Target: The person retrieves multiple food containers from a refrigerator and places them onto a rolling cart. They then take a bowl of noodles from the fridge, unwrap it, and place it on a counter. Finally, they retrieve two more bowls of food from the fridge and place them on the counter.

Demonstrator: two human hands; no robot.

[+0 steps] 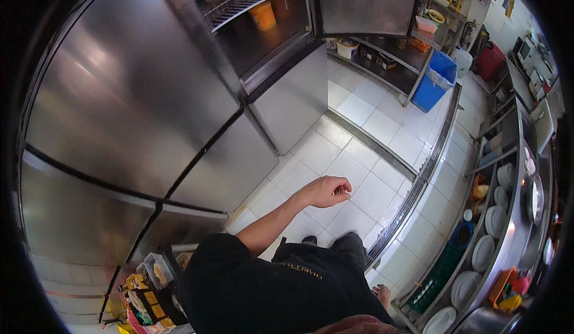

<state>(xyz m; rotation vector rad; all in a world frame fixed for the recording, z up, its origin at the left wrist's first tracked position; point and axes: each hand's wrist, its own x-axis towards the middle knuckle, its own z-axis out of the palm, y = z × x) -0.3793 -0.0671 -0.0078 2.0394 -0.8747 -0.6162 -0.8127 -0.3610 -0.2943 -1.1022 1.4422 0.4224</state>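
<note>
My left hand (pixel 326 192) is held out over the tiled floor, its fingers loosely curled and a gap between thumb and fingertips. Nothing shows in it. Ahead and to the left stands a stainless steel upright refrigerator (pixel 130 78). One upper compartment is open, its steel door (pixel 365 4) swung out to the right. Inside are a wire shelf (pixel 249 4) and an orange container (pixel 263 16) beneath it. My right hand (pixel 382 293) hangs low by my side, partly hidden by my dark clothing; whether it holds anything is unclear.
A floor drain grating (pixel 372 143) crosses the white tiles. On the right, a steel rack holds stacked white plates (pixel 483 252) and a green crate (pixel 437 275). Farther off stands a blue bin (pixel 432 83). Clear plastic tubs (pixel 157 271) sit behind on the left.
</note>
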